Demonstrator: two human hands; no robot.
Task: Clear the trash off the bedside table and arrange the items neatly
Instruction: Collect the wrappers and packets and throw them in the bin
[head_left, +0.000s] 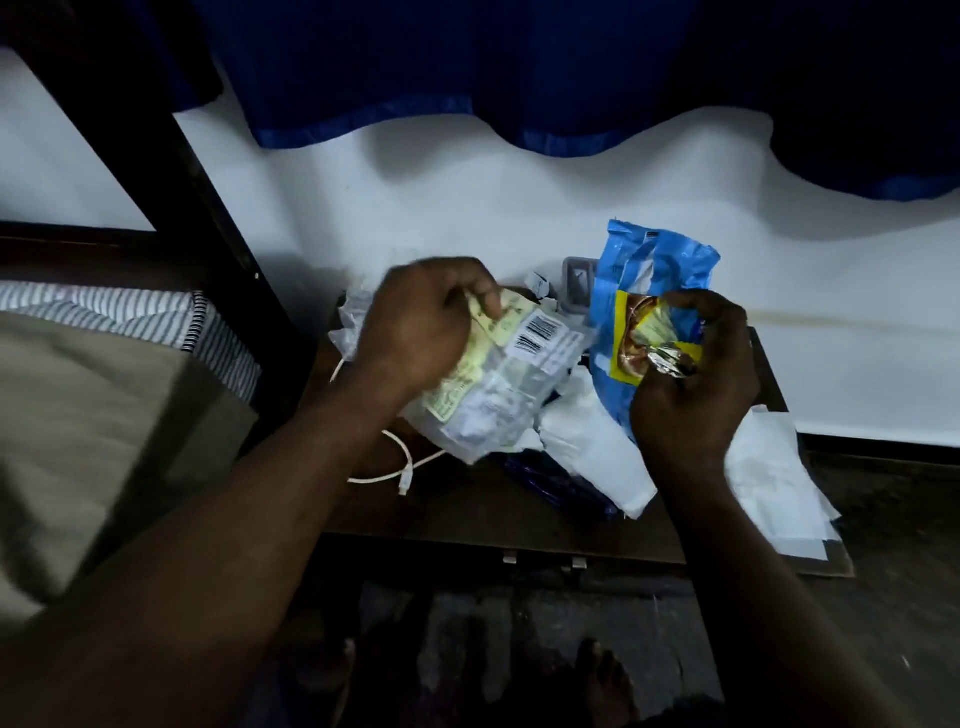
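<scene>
Head camera looks down at a dark bedside table (447, 512) by a white wall. The left hand (415, 325) grips a clear wrapper (506, 387) with a barcode, and the right hand (696, 379) pinches a blue snack bag (641, 280), both just above the table. A white cable (402, 470) and white paper (769, 478) lie on the table.

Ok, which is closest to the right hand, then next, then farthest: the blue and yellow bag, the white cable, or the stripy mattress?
1. Blue and yellow plastic snack bag: gripped in the right hand.
2. Thin white cable: farther left, on the dark bedside table.
3. Striped fabric mattress: far left, off the table.
</scene>
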